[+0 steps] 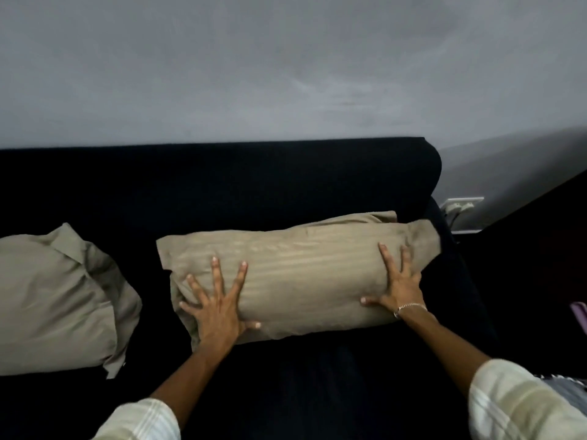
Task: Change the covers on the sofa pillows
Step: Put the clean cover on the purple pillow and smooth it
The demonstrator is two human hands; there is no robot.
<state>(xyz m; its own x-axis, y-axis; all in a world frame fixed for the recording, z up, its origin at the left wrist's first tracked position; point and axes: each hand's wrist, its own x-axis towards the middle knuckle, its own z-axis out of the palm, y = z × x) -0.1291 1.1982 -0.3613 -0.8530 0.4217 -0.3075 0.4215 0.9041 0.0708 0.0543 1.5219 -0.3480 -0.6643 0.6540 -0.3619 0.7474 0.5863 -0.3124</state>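
Striped tan pillow (295, 277) lies lengthwise on the seat of the dark sofa (222, 185), toward its right end, long edge near the backrest. Cover is fully over it; loose cover fabric bunches at the right end, next to the armrest.

Left hand (216, 309) lies flat on the pillow's left portion, fingers straight and spread wide, thumb along the near edge. Right hand (398, 285) lies flat on the right portion, fingers straight and apart, thumb out to the side. Neither hand grips fabric; both press or smooth. Thin bracelet (409, 308) on the right wrist.

Second tan pillow (54, 300) sits at the left on the same seat, well apart from the first, also covered, open end flap loose and creased.

Judgement: task looks near its end. Both visible pillows wear matching covers; what remains appears to be smoothing and placing this one, perhaps tidying the loose ends.

Count: pillows 2, hands 2, sofa 1. No bare inserts or spare covers in view. Wall socket (463, 206) behind the armrest, 1.
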